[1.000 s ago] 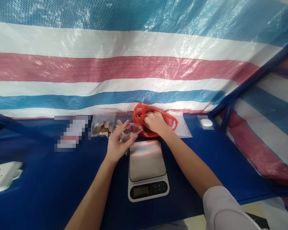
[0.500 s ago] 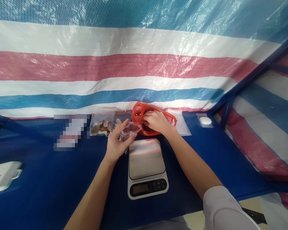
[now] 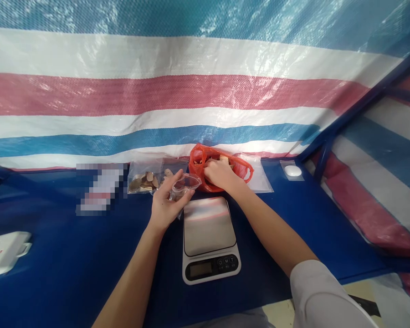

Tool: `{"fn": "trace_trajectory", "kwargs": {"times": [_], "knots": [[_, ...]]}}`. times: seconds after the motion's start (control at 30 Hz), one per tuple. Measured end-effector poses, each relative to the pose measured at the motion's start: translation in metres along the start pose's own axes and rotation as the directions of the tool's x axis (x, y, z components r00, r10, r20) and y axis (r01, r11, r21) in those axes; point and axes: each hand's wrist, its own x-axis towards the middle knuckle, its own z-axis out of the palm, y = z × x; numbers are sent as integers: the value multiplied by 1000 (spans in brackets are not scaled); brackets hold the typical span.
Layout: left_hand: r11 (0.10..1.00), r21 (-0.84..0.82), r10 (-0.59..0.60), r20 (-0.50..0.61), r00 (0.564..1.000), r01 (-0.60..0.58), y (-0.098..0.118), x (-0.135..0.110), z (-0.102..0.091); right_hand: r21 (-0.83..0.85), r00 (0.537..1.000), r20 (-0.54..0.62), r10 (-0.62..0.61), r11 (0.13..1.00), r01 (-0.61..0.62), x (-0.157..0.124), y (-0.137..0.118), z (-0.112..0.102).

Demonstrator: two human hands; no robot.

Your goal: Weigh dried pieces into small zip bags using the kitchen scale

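The left hand (image 3: pixel 166 202) is half closed and grips a small clear plastic bag (image 3: pixel 186 184). The right hand (image 3: pixel 218 175) is curled in the top of a red plastic bag (image 3: pixel 241 172) with brown chips (image 3: pixel 224 158) in it, but I cannot tell if it grips one. A kitchen scale (image 3: pixel 209 225) sits at 6 o'clock from the red bag, and a flat clear bag (image 3: pixel 144 182) of chips sits at 9 o'clock, both on a blue table (image 3: pixel 64 241)

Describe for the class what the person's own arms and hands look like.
The left hand and right hand are bare, without gloves; no watch shows on either wrist. The left forearm is uncovered; the right forearm enters a loose, pale grey sleeve.
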Motion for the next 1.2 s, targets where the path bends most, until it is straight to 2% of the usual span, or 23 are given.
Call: {"fn": "trace_trajectory", "kwargs": {"times": [0.17, 0.33, 0.53, 0.83, 0.97, 1.1, 1.2], "knots": [[1000, 19, -4, -2, 1000, 4, 2, 0, 0, 8, 999, -2, 37, 999, -37, -5, 1, -9], [1000, 23, -5, -1, 1000, 5, 1, 1, 0, 66, 994, -100, 50, 997, -44, -13, 7, -11], [1000, 21, -16, -1, 1000, 16, 2, 1, 0, 139, 977, -175, 125, 985, -101, -25, 13, -10], [1000, 29, 1, -9, 1000, -1, 2, 1, 1, 64, 986, -101, 133, 990, -127, -36, 12, 6], [1000, 19, 5, -8, 1000, -5, 1, 1, 2, 79, 986, -110, 126, 990, -117, -35, 9, 13], [1000, 15, 2, -11, 1000, -1, 1, 1, 2, 131, 989, -100, 108, 987, -95, -34, 15, 11], [1000, 9, -10, -9, 1000, 10, 1, 1, 1, 179, 996, -72, 51, 983, -38, -35, 24, 3]]}}
